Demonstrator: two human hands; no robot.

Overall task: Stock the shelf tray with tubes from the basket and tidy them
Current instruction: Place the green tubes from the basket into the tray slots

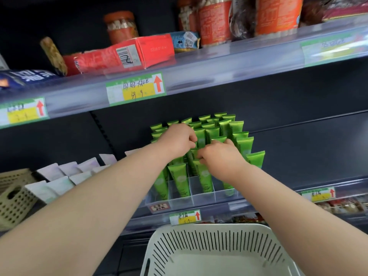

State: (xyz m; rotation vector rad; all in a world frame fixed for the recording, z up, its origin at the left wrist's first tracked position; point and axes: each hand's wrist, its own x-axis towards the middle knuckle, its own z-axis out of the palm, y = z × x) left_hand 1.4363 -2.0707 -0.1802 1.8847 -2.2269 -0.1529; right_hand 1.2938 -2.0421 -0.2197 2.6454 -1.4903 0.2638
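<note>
White basket (219, 241) below; divided clear tray (204, 196) holds upright green tubes (180, 182)

Black-backed store shelving (298, 100), its clear edge strips (229, 64) hung with green-and-yellow price tags (136, 89), holds orange-labelled jars (214, 20) at the far upper right.

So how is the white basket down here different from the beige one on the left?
The white basket has long thin slits in its wall; the beige basket has small round holes. The white basket sits low in front of the shelf; the beige basket is higher, at the left beside white packets. Both have walls full of openings.
</note>
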